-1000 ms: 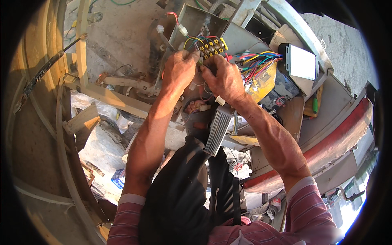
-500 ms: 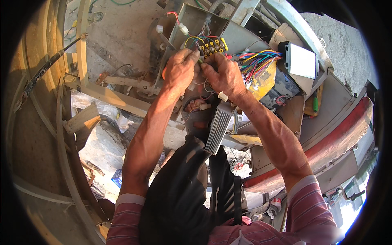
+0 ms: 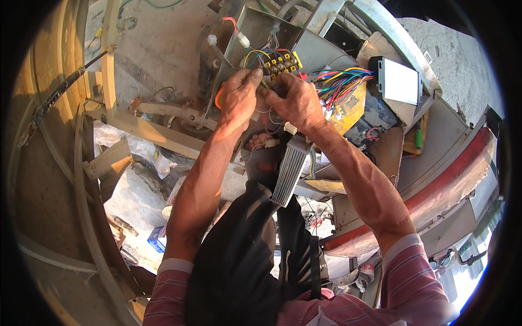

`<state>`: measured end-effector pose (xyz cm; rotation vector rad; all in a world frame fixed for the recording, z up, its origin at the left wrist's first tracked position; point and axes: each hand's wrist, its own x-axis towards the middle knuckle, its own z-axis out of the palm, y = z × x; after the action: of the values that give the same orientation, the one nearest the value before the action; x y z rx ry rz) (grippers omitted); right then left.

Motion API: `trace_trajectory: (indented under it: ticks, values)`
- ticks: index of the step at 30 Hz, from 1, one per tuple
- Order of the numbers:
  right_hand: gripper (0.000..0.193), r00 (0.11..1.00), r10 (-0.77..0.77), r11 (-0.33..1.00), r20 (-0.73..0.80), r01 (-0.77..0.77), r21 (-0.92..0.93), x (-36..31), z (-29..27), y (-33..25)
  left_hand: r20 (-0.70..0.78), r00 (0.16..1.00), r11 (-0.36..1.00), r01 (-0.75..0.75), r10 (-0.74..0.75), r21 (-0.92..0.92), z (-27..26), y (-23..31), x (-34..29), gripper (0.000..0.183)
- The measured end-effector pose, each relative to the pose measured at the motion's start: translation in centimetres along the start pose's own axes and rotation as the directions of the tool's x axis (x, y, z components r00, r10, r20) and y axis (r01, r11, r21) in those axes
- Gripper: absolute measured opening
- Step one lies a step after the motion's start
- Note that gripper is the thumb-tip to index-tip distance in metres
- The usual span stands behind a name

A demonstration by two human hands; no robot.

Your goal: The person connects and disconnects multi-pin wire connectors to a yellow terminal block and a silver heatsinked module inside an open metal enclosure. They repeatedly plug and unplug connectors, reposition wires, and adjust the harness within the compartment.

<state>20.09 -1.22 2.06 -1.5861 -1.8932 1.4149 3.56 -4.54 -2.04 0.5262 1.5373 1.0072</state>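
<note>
My left hand (image 3: 241, 93) and my right hand (image 3: 294, 100) meet just below a yellow-and-black terminal block (image 3: 283, 64), each closed in a pinch. Between the fingertips shows a short bit of thin greenish wire (image 3: 265, 84); its ends are hidden by the fingers. An orange curved thing (image 3: 219, 96) peeks out at the outer edge of my left hand, mostly covered. Thin coloured wires run into the block from the left. Below my right wrist a finned grey metal box (image 3: 290, 171) rests near my leg, with a white connector (image 3: 291, 128) above it.
A bundle of coloured wires (image 3: 348, 81) leads to a silver-and-black control box (image 3: 401, 81) at the right. A white connector on red wires (image 3: 243, 40) lies in the metal tray. Wooden beams (image 3: 157, 133) and a curved frame stand left. A green-handled tool (image 3: 418, 139) lies far right.
Both hands keep their pinch below the terminal block, shifting only slightly. My right hand has moved a little left and more of the orange thing shows beside my left hand.
</note>
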Motion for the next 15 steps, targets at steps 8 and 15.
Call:
trace_trajectory:
  ticks: [8, 15]
  values:
    - [0.028, 0.999, -0.008, 0.999, 0.047, 0.006, 0.033, 0.1, 0.2, 0.7, -0.016, 1.000, 0.999, 0.009, -0.009, -0.040, 0.4, -0.1, -0.7, 0.025]
    - [0.031, 0.999, -0.032, 0.995, 0.042, 0.028, 0.094, 0.5, 0.3, 0.6, -0.008, 1.000, 0.999, 0.003, -0.003, 0.037, 0.0, -0.4, -0.7, 0.027]
